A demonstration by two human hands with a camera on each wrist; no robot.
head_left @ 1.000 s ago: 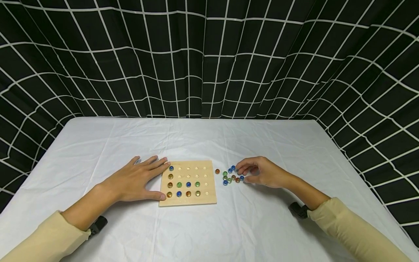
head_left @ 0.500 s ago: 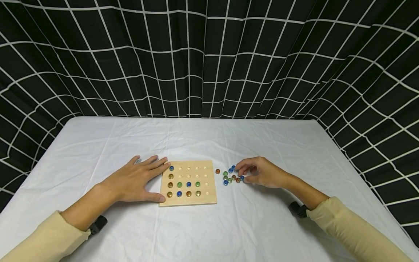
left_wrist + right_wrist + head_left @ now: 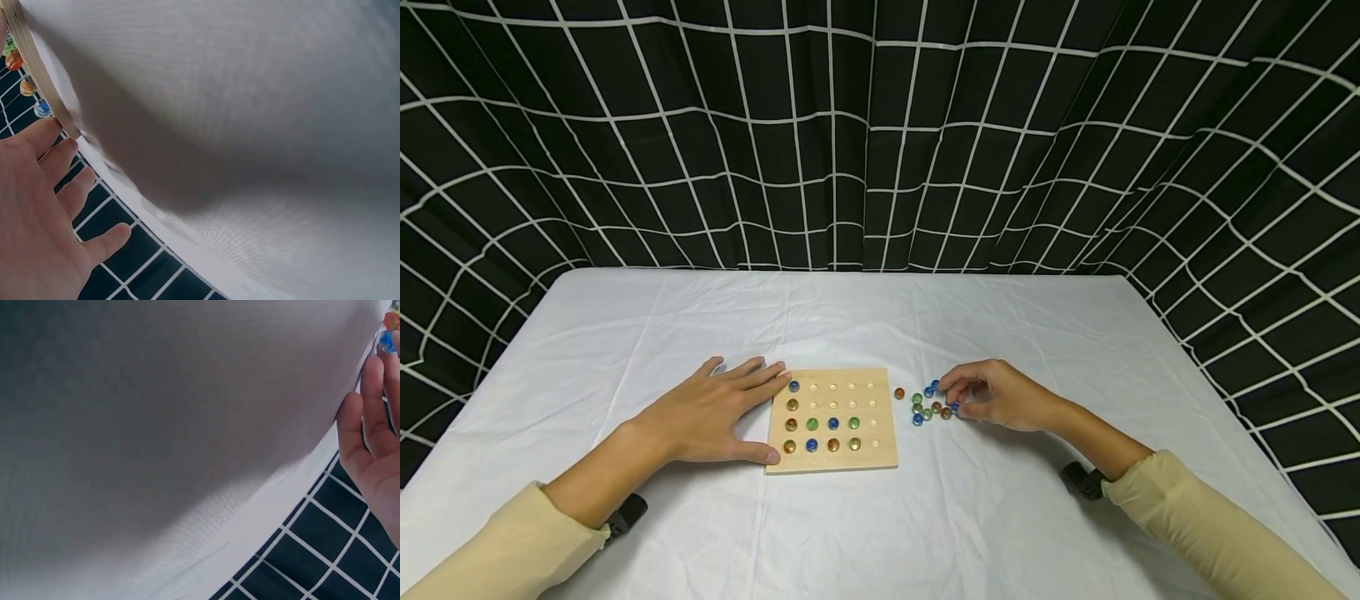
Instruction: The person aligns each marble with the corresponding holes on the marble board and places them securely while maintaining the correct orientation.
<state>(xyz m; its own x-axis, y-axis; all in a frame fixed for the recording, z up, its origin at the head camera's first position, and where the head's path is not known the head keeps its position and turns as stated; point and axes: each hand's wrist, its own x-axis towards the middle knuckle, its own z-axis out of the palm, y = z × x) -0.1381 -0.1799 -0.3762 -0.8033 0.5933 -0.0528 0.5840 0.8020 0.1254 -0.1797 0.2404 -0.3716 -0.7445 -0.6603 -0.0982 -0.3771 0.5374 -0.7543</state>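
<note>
My left hand [image 3: 715, 410] lies with fingers spread at the left side of a wooden board [image 3: 886, 442]. Its index fingertip and thumb touch the board's edge. Glass marbles fill the board's left column and most of its two near rows, among them a green marble [image 3: 812, 423]. To the right, my right hand [image 3: 1003, 396] pinches a blue marble [image 3: 955, 407] between thumb and finger, low over the cloth. In the right wrist view that blue marble [image 3: 387, 342] shows at the fingertips, partly covered.
Several loose marbles lie between the board and my right hand, including an orange-brown marble [image 3: 899, 393] close to the board's right edge and another blue marble [image 3: 917, 420]. A white cloth [image 3: 850, 533] covers the table. A black gridded curtain [image 3: 865, 133] stands behind it.
My right thumb and finger have drawn in slightly around the blue marble. My left hand stays in place at the board, and the marbles on the board look unchanged.
</note>
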